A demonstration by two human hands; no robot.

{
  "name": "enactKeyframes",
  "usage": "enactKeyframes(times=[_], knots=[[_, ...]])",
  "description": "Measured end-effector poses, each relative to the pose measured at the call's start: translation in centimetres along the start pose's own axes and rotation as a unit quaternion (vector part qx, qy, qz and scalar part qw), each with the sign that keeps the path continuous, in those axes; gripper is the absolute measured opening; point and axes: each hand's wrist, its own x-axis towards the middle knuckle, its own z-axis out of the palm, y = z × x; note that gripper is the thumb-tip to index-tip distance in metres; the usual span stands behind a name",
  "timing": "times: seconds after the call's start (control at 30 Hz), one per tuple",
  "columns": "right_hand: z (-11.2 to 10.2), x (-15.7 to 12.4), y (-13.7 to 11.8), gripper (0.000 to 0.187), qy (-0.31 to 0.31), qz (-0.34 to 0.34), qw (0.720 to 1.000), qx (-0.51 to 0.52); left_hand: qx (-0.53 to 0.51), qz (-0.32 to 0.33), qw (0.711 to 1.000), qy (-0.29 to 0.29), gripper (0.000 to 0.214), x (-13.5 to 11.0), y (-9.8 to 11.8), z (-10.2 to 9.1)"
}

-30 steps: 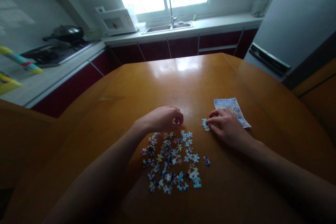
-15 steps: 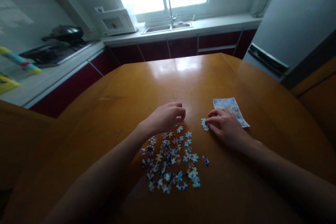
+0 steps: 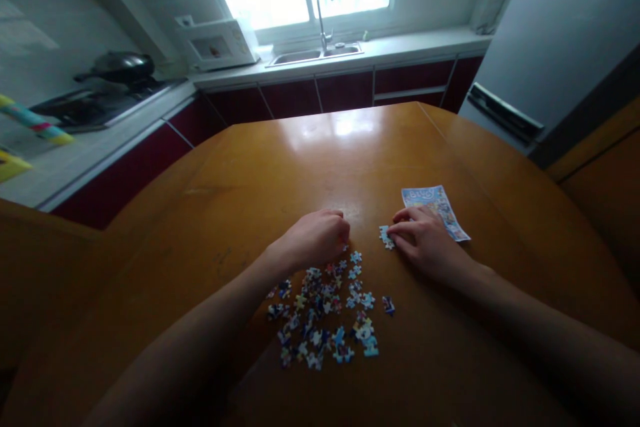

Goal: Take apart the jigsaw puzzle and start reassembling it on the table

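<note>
Many small jigsaw puzzle pieces (image 3: 320,307) lie in a loose heap on the wooden table. Over the heap's far edge is my left hand (image 3: 320,237), knuckles up and fingers curled down close to a light-blue piece. Its fingertips are hidden, so whatever they pinch cannot be made out. My right hand (image 3: 427,243) rests on the table, thumb and fingertips drawn together at the right edge of a small joined cluster of light-blue puzzle pieces (image 3: 385,236). Beneath and behind that hand lies a printed picture sheet (image 3: 450,217), partly covered.
One dark puzzle piece (image 3: 389,305) lies apart, right of the heap. The wooden table (image 3: 320,167) stretches ahead toward a counter with a sink (image 3: 295,57), a microwave (image 3: 217,45) and a stove with a dark pan (image 3: 123,67). A refrigerator (image 3: 565,33) stands at right.
My left hand has lowered slightly and come nearer to me, now covering a light-blue piece and part of the heap that showed before. My right hand keeps its place by the cluster.
</note>
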Motion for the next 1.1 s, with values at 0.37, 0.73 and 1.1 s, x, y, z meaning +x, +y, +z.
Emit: enactKeyframes(times=[0.37,0.73,1.1], knots=[[-0.1,0.0,0.0,0.018,0.007,-0.006,1.0,0.002,0.023,0.012,1.0,0.004,0.009,0.0,-0.6,1.0],[-0.2,-0.3,-1.3,0.015,0.009,-0.002,1.0,0.021,-0.1,0.064,0.986,0.114,0.012,3.0,0.6,2.5],[-0.1,-0.2,-1.1,0.016,0.001,-0.005,1.0,0.009,-0.181,0.08,0.964,0.176,0.01,3.8,0.3,4.7]])
